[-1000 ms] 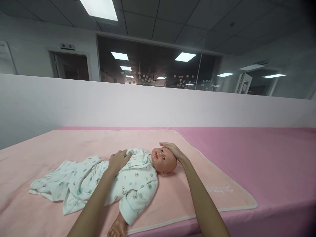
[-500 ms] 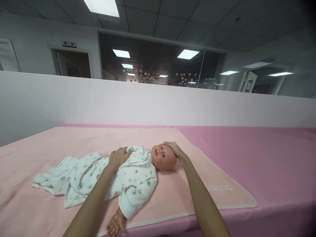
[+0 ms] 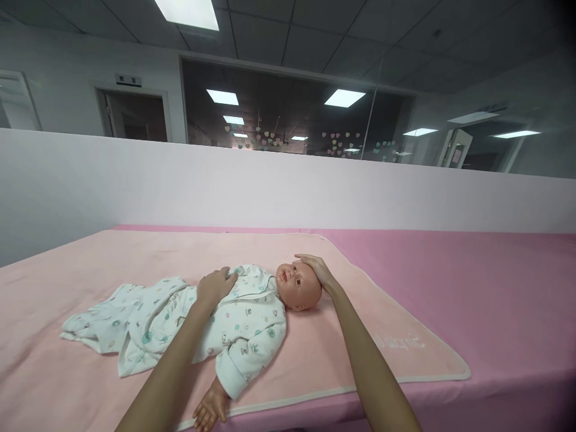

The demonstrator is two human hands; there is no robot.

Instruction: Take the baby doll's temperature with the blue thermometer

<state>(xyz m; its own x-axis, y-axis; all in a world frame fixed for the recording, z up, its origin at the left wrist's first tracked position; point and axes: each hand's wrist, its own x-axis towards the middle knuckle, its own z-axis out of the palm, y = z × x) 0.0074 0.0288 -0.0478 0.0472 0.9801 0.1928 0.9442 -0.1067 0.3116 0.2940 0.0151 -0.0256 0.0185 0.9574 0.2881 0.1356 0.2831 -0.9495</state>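
Observation:
A baby doll [image 3: 288,289] lies on its back with its head toward the right. It wears a white printed baby gown [image 3: 252,318] that spreads out flat to the left. My left hand [image 3: 216,284] rests open on the gown at the doll's chest, fingers laid over the cloth. My right hand [image 3: 317,269] lies open on the top of the doll's head, fingers stretched out along it. One doll hand [image 3: 211,407] sticks out of the near sleeve, close to the front edge. The doll's other hand is hidden.
Beneath the doll lies a peach blanket [image 3: 333,354] with a pale border. A pink sheet [image 3: 450,288] covers the surface under it. A low white partition [image 3: 288,192] runs along the back, with windows and a doorway [image 3: 137,117] beyond.
The fingers of my right hand have lifted slightly at the far side of the doll's head. My left hand and the doll have hardly moved.

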